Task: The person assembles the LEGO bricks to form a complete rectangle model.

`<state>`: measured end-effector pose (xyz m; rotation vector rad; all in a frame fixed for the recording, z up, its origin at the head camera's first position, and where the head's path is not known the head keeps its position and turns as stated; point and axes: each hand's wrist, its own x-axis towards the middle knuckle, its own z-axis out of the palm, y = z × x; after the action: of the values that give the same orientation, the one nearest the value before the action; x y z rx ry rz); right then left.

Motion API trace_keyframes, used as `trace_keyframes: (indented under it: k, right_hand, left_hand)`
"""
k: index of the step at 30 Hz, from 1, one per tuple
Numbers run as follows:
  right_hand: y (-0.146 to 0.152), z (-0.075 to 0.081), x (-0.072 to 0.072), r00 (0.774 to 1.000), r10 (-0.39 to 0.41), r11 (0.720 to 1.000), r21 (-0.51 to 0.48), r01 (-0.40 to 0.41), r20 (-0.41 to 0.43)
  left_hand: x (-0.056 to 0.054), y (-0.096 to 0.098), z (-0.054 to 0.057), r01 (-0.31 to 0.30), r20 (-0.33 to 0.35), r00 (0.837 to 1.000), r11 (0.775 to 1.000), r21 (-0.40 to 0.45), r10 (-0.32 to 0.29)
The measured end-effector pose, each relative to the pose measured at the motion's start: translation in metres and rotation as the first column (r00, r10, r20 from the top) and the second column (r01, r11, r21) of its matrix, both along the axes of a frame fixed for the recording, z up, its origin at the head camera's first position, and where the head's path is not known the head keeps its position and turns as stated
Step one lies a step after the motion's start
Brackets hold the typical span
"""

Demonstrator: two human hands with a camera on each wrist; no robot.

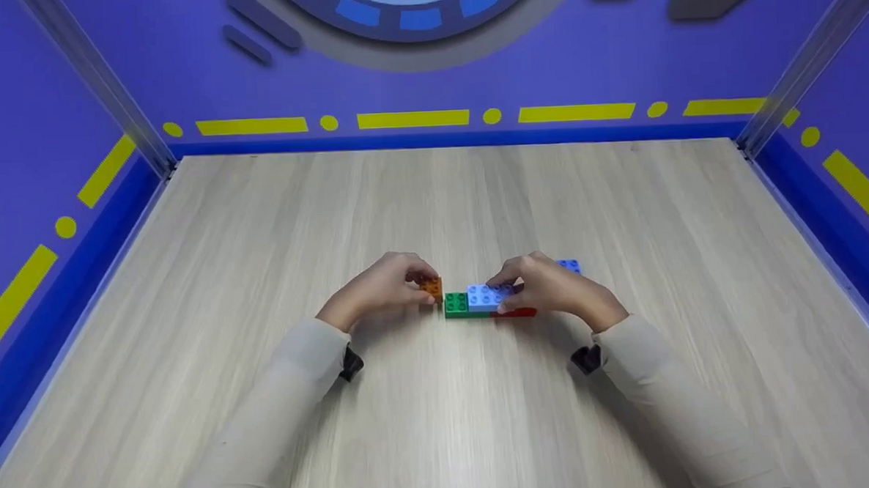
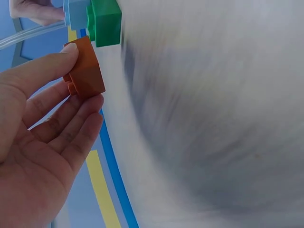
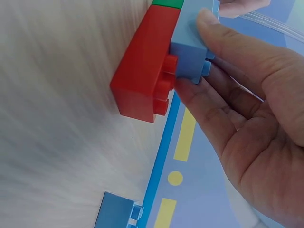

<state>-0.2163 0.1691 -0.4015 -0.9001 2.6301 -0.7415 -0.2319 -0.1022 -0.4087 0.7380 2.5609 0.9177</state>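
My left hand [image 1: 385, 284] pinches an orange toy building brick [image 2: 89, 71] between thumb and fingertips, its studs turned toward the palm in the left wrist view. A small gap separates it from the left end of a green brick [image 1: 456, 302]. In the right wrist view a red brick [image 3: 142, 66] lies in line with the green one. A light blue brick [image 1: 483, 297] sits on top, bridging green and red. My right hand [image 1: 550, 286] grips this light blue brick, thumb on its near side and fingers opposite. The red brick's end studs stay uncovered.
Another blue brick [image 1: 569, 266] lies on the wooden table [image 1: 442, 420] just beyond my right hand, partly hidden by it. Purple panels with yellow marks [image 1: 413, 119] stand along the table's back and both sides.
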Motion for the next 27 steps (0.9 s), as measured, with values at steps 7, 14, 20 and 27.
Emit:
trace_keyframes:
  k: [7,14,20,27]
  right_hand:
    - [0.000,0.001,0.001,1.000,-0.005,1.000,-0.004,0.005,0.007]
    - [0.000,0.001,0.000,1.000,-0.021,1.000,0.001,0.021,0.023]
    - [0.000,-0.001,0.000,0.999,-0.026,1.000,0.004,0.026,0.025]
    - [0.000,-0.001,0.000,1.000,-0.001,1.000,-0.020,0.001,0.011]
  left_hand:
    - [0.001,0.007,0.003,0.023,0.025,0.999,1.000,0.007,-0.023]
    - [0.003,0.015,0.002,0.058,0.012,0.998,0.998,0.011,-0.059]
    - [0.004,0.019,0.001,0.092,-0.014,0.996,0.996,0.007,-0.092]
    - [0.004,0.021,0.000,0.101,-0.007,0.995,0.994,0.027,-0.101]
